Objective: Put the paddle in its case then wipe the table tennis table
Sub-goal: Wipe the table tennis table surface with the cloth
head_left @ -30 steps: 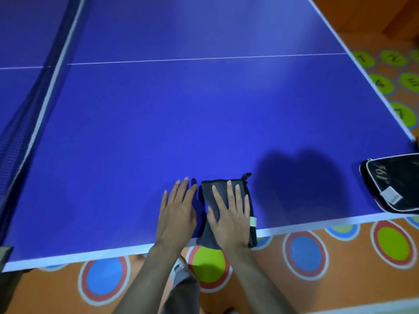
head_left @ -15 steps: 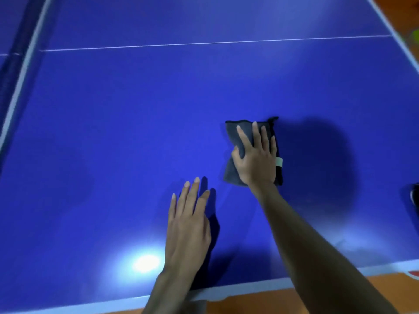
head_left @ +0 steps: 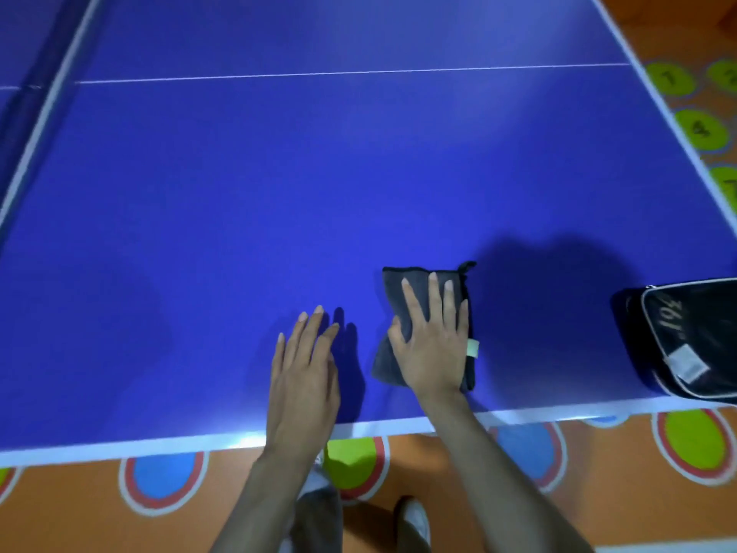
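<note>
— Pressing flat, are you? Why both hands down?

— Yes. My right hand (head_left: pixel 432 345) lies spread on the grey cloth (head_left: pixel 414 309), fingers straight, so the fold stays under my palm as I wipe. My left hand (head_left: pixel 304 367) rests open on the bare table (head_left: pixel 279 193), just beside the cloth, probably to steady my lean.

— Which way does the cloth run?

— Its long axis points away from me, toward the centre line, with a small loop at the far right corner.

— And the paddle?

— I cannot see it. The black case (head_left: pixel 694 337) sits near the table's edge, well to my right; I judge it is inside.
</note>
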{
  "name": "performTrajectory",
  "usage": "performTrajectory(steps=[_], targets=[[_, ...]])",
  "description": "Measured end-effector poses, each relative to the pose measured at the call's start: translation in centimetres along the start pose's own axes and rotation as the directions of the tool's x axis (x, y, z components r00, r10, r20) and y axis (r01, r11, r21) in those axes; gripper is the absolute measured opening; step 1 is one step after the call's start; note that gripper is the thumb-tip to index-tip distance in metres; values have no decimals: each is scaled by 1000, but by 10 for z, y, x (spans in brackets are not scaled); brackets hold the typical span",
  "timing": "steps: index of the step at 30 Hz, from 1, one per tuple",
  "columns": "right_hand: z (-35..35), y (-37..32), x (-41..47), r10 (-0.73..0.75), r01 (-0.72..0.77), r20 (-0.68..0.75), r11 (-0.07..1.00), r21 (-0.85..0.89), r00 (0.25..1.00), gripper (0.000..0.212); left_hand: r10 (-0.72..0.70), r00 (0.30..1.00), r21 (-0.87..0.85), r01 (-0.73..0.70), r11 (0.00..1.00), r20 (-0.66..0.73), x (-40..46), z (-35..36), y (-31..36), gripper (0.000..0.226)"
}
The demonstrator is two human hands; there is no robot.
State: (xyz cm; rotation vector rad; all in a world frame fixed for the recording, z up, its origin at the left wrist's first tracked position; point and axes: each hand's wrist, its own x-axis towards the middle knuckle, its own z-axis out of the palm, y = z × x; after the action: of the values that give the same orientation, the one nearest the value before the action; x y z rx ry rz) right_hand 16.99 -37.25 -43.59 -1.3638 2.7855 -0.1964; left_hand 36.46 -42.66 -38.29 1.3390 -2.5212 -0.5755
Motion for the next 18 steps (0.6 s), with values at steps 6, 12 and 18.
performTrajectory(steps=[6,12,18], targets=[[-9,31,-110,25,-25,3,999,32,1000,67,-58,997,15,58,998,-42,-29,9,41,42],[-10,38,-106,-11,11,46,1000,18,999,68,-65,994,128,76,989,-87,-31,27,38,47],[-8,33,-23,-56,56,-7,998,36,998,65,-38,990,227,69,971,-136,-21,43,5,47]])
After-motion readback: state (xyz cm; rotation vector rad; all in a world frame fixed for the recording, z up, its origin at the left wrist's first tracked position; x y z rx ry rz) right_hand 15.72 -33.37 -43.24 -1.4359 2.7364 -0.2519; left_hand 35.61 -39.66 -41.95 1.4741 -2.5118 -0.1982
